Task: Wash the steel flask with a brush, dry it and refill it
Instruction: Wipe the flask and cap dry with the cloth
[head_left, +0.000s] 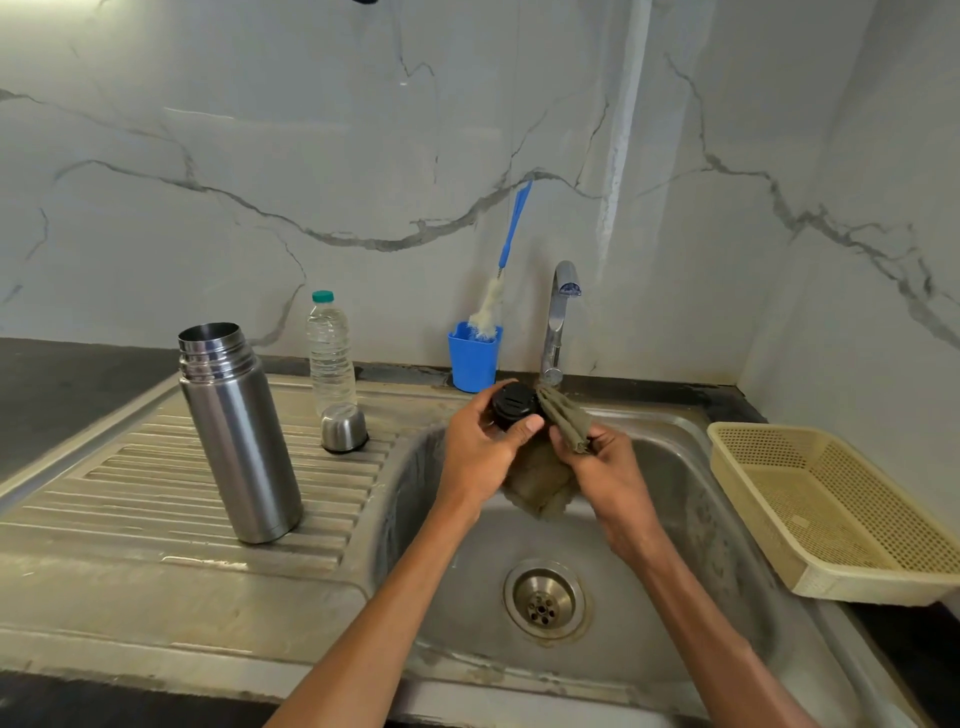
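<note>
Stage: drying | left hand (480, 447) is gripping black stopper (514, 404), right hand (597, 457) is pinching cloth (563, 421) against it | steel flask (236, 431) is standing open on drainboard (130, 467) | brush (493, 296) is parked in blue cup (472, 364) | refill from water bottle (331, 353) is pending

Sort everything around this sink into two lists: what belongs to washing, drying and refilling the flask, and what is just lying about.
For the job: steel flask, black stopper in the left hand, cloth in the right hand, steel cup, brush, water bottle, tap, sink.

Lying about: blue holder, beige basket.
</note>
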